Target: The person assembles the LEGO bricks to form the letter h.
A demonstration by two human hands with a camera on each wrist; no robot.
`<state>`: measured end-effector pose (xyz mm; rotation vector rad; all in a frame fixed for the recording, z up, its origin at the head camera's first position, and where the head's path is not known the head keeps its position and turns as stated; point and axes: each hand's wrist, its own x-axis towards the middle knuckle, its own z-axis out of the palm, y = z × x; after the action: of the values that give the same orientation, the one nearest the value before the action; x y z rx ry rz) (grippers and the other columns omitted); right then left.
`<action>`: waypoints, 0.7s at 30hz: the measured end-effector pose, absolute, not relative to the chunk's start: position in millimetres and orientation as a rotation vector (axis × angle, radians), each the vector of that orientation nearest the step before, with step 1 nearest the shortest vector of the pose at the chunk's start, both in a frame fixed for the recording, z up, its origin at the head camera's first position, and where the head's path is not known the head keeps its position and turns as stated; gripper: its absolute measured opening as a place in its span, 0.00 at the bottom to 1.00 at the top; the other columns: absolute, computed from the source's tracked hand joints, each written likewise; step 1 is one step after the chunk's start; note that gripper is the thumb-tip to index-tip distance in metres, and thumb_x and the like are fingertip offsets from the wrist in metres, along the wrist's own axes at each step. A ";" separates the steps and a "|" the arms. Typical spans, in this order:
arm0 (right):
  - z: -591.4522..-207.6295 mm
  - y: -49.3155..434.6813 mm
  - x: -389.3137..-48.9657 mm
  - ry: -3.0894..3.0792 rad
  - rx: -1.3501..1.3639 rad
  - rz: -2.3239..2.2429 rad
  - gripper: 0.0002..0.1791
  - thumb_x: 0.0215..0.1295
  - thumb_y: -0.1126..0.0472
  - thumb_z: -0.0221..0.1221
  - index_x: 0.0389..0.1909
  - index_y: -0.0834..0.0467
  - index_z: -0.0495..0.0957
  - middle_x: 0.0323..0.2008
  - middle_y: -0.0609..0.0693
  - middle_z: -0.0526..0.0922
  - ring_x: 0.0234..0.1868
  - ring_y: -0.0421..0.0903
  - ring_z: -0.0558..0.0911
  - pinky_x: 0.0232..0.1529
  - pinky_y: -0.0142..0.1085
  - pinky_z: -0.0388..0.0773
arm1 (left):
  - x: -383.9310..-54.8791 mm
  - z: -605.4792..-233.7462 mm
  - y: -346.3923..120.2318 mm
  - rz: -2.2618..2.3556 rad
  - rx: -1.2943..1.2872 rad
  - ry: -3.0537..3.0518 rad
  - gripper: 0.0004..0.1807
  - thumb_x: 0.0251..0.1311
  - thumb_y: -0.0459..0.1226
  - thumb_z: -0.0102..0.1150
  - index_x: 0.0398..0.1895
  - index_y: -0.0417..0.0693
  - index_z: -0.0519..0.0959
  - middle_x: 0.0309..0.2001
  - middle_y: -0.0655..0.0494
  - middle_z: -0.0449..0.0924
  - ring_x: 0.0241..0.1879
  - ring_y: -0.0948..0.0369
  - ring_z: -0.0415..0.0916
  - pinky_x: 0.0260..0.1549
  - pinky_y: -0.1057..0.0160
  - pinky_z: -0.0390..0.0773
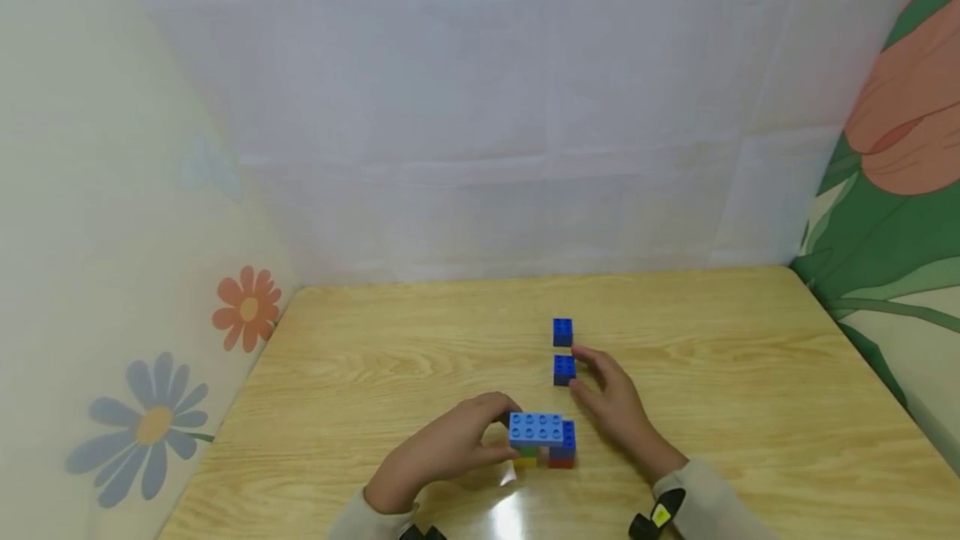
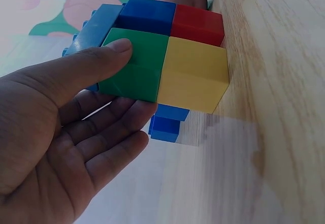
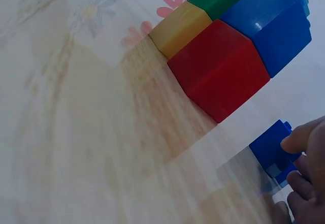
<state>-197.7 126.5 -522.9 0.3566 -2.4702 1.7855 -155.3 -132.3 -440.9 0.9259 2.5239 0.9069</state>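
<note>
Pinching green block (image 2: 144, 69) with left hand (image 1: 467, 440); unclear if pinching nearer blue block (image 1: 564, 370) with right hand (image 1: 617, 403); well off far edge of bench (image 1: 360, 382).

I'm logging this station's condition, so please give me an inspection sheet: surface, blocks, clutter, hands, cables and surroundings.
Surface: wood-grain table, with a bright reflection near the left hand.
Blocks: yellow block under green block; beside them, red block under blue block; light blue block over the top. Beyond stand a nearer loose block and a farther loose block, both blue.
Clutter: nothing seen.
Hands: left holds the green block between thumb and fingers; right hand is at the nearer loose block, contact unclear.
Cables: nothing seen.
Surroundings: white sheet behind; flower-patterned left wall and right wall.
</note>
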 end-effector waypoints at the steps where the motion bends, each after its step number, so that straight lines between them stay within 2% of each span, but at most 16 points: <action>1: -522.7 126.5 -197.9 -2.475 0.359 1.770 0.25 0.66 0.63 0.62 0.64 0.54 0.70 0.62 0.48 0.73 0.65 0.47 0.70 0.67 0.40 0.64 | -155.6 -440.5 -132.3 0.908 0.927 2.524 0.19 0.61 0.45 0.66 0.52 0.53 0.75 0.46 0.68 0.77 0.49 0.69 0.75 0.51 0.63 0.77; 6: -522.6 126.1 -199.6 -2.492 0.344 1.721 0.25 0.65 0.62 0.63 0.63 0.55 0.71 0.60 0.47 0.74 0.63 0.46 0.72 0.66 0.41 0.66 | -157.4 -440.4 -133.0 0.920 0.929 2.523 0.19 0.60 0.45 0.66 0.52 0.53 0.75 0.46 0.68 0.77 0.48 0.69 0.75 0.50 0.63 0.78; 13: -522.8 125.8 -199.7 -2.581 0.281 1.653 0.23 0.65 0.60 0.63 0.61 0.48 0.73 0.59 0.43 0.74 0.62 0.44 0.72 0.65 0.45 0.68 | -157.0 -443.1 -132.7 0.948 0.887 2.510 0.18 0.59 0.45 0.67 0.50 0.54 0.76 0.45 0.69 0.77 0.47 0.70 0.75 0.50 0.64 0.78; 21: -525.9 126.0 -199.3 -2.575 0.295 1.642 0.23 0.66 0.60 0.62 0.61 0.50 0.74 0.59 0.44 0.75 0.63 0.45 0.72 0.65 0.47 0.67 | -157.2 -444.3 -132.9 0.944 0.908 2.513 0.18 0.59 0.46 0.67 0.50 0.54 0.76 0.44 0.69 0.77 0.47 0.70 0.75 0.50 0.63 0.78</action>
<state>-199.3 126.0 -525.9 0.2948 -2.5745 1.6420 -157.2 -132.9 -444.3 0.9081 2.5131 0.9443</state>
